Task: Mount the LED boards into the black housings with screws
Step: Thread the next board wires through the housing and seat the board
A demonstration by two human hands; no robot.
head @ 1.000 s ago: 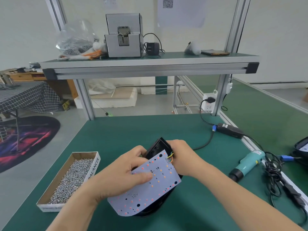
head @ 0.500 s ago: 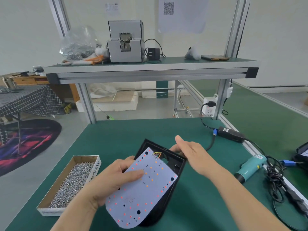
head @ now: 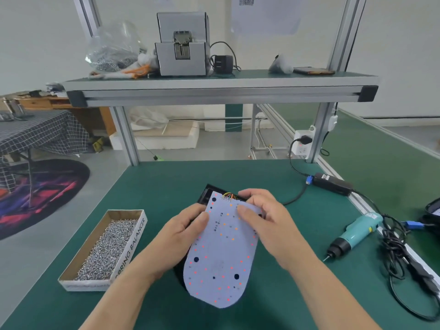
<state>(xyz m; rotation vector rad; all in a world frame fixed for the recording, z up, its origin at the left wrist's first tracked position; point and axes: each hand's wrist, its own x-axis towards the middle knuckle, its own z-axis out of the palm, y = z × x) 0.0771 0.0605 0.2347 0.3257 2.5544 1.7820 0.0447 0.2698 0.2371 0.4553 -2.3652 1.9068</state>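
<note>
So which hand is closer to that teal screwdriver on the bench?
Right. The right hand holds the right side of the LED board, apart from the teal screwdriver lying further right. The left hand grips the board's left edge, farther away.
</note>
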